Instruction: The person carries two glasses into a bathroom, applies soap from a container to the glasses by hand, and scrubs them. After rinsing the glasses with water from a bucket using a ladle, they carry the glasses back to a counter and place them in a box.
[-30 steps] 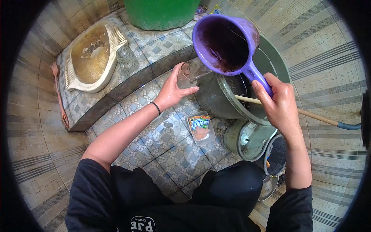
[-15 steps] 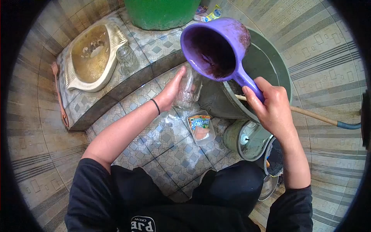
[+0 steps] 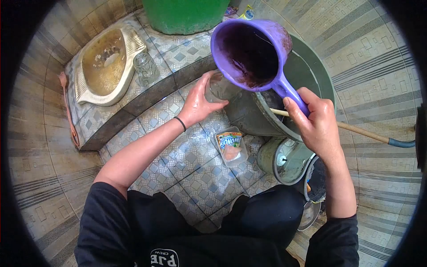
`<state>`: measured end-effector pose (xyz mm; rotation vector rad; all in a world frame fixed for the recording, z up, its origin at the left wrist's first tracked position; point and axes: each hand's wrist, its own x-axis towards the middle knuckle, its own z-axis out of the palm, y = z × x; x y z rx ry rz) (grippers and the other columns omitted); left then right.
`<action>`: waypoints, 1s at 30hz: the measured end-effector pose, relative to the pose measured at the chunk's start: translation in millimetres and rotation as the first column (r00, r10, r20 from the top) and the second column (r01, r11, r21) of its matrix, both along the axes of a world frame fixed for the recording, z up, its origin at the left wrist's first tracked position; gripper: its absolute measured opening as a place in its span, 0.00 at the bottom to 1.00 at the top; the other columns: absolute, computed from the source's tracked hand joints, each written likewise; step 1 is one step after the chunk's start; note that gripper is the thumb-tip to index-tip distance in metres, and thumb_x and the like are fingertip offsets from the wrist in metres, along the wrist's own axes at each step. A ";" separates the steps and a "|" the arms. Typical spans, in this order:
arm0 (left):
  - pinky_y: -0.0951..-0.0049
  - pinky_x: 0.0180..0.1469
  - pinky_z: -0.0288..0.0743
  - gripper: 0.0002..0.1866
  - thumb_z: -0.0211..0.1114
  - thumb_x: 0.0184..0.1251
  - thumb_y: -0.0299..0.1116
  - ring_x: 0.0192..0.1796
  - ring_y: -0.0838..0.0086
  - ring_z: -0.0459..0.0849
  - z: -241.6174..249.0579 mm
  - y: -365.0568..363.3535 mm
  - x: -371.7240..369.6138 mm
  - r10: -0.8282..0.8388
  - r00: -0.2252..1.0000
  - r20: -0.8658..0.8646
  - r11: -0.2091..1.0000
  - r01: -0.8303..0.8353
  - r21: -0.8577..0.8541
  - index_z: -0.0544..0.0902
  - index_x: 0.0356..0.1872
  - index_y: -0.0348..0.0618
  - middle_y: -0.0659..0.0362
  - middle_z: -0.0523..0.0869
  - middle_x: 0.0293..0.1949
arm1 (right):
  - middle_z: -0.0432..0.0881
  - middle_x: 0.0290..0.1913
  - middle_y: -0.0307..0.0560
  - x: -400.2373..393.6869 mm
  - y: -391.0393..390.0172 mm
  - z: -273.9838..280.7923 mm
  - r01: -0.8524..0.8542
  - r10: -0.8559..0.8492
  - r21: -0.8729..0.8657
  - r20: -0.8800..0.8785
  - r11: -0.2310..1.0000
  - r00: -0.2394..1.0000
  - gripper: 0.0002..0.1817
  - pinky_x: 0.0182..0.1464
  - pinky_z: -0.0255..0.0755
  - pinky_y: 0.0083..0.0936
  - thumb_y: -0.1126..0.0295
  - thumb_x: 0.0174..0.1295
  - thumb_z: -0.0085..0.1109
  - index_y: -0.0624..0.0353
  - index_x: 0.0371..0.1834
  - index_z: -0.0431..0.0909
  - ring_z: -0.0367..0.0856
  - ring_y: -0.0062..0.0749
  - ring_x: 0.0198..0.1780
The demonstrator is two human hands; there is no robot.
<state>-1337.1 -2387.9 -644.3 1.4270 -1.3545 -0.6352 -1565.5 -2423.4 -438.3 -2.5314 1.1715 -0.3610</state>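
Note:
My right hand [image 3: 315,120] is wrapped round the handle of a purple water dipper [image 3: 255,55], whose dark, stained inside faces me. The dipper is tilted, its lip above a clear glass [image 3: 223,89]. Thumb and fingers of my left hand [image 3: 196,101] grip that glass, which leans on its side; the dipper hides part of it. Below and behind the dipper stands a large grey-green tub [image 3: 327,75], with a wooden stick [image 3: 356,130] lying across its rim.
A second glass [image 3: 146,69] stands on the tiled step beside a squat toilet [image 3: 129,75]. A green barrel [image 3: 182,18] is behind. On the floor sit a clear plastic box [image 3: 242,160] holding an Ekonomi packet [image 3: 229,141], a small bucket [image 3: 267,160] and a dark container [image 3: 316,182].
The glass in my left hand has turned from upright to lying over, and my fingers have shifted round it. The dipper has moved slightly right.

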 end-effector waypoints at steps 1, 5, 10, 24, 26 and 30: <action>0.62 0.66 0.66 0.44 0.78 0.42 0.36 0.62 0.59 0.74 -2.8 -1.0 2.5 0.036 0.999 0.037 0.997 -0.033 -0.063 0.66 0.64 0.39 0.50 0.76 0.59 | 0.73 0.16 0.56 -0.8 1.3 0.1 0.000 0.000 0.000 0.000 1.000 1.000 0.14 0.25 0.68 0.34 0.63 0.63 0.61 0.65 0.28 0.76 0.77 0.42 0.19; 0.61 0.67 0.64 0.43 0.78 0.40 0.32 0.65 0.57 0.71 -0.3 -1.6 10.3 0.145 0.970 0.193 0.977 -0.110 -0.182 0.67 0.63 0.40 0.50 0.74 0.60 | 0.74 0.17 0.56 -4.9 8.7 -3.6 -0.038 0.038 -0.007 0.032 0.999 0.999 0.14 0.24 0.68 0.34 0.64 0.62 0.61 0.65 0.28 0.75 0.78 0.46 0.19; 0.61 0.63 0.68 0.40 0.77 0.45 0.33 0.61 0.59 0.74 6.9 -7.8 9.8 0.156 0.976 0.154 0.970 -0.122 -0.210 0.68 0.61 0.38 0.49 0.76 0.56 | 0.75 0.18 0.56 -5.5 11.2 -13.0 -0.087 0.090 -0.141 0.019 0.986 0.996 0.14 0.24 0.69 0.35 0.64 0.62 0.62 0.64 0.27 0.74 0.78 0.49 0.21; 0.61 0.49 0.78 0.44 0.46 0.63 0.73 0.43 0.65 0.83 -1.4 -7.5 9.1 0.227 0.367 -0.902 0.833 0.407 0.375 0.69 0.58 0.38 0.49 0.82 0.43 | 0.63 0.16 0.43 -21.0 -21.8 -27.8 0.257 -0.266 0.066 0.209 0.964 0.941 0.20 0.24 0.57 0.25 0.59 0.67 0.57 0.68 0.26 0.74 0.60 0.18 0.22; 0.61 0.49 0.78 0.42 0.47 0.63 0.72 0.43 0.64 0.83 -1.5 -5.8 11.1 0.243 0.286 -0.927 0.819 0.451 0.354 0.71 0.55 0.37 0.49 0.83 0.41 | 0.68 0.17 0.46 -27.6 -35.3 -33.3 0.313 -0.326 0.105 0.137 0.944 0.935 0.19 0.26 0.61 0.28 0.60 0.66 0.56 0.69 0.28 0.75 0.65 0.22 0.22; 0.61 0.51 0.79 0.37 0.48 0.65 0.66 0.42 0.62 0.83 -2.5 -5.0 12.0 0.255 0.179 -0.950 0.836 0.453 0.309 0.76 0.49 0.35 0.48 0.83 0.40 | 0.81 0.29 0.62 -39.6 -62.7 -61.4 0.326 -0.322 0.031 -0.084 0.945 0.943 0.15 0.40 0.72 0.40 0.66 0.57 0.57 0.70 0.35 0.78 0.82 0.51 0.33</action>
